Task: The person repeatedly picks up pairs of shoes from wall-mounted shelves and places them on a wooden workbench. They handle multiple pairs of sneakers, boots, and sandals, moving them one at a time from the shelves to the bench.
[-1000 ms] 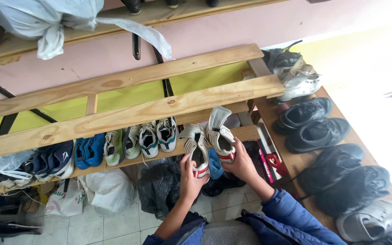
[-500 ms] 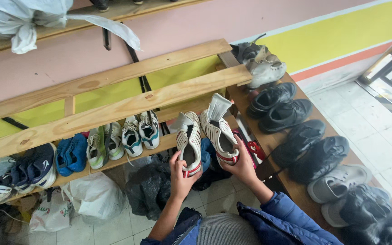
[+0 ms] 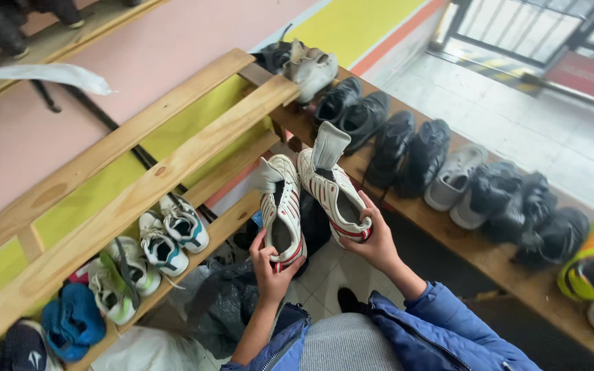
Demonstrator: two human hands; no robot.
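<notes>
The person holds a pair of white football boots with red and black stripes, one in each hand, raised in front of the long wooden slatted shoe rack (image 3: 173, 165) that runs from near left to far right. The left hand (image 3: 269, 264) is curled round the heel end of the left white boot (image 3: 281, 209), fingers wrapped under the sole and thumb pressed at the side. The right hand (image 3: 376, 237) cups the heel and side of the right white boot (image 3: 331, 189), fingers closed over its edge. Both boots point away from the person, toes up toward the rack, and sit just beside each other, nearly touching.

Such boots look light, with a soft, pliable upper and long floppy tongues that stand up loosely, while the sole and heel counter appear stiffer. The heel seems the surest place to take hold, since the upper would likely crumple under a squeeze, and the smooth synthetic skin may be a little slippery.

On the rack's lower shelf to the left lie white and teal trainers (image 3: 173, 233), green and white trainers (image 3: 115, 285) and blue shoes (image 3: 73, 323). To the right, black shoes (image 3: 407, 151) and grey clogs (image 3: 452, 178) line the shelf
</notes>
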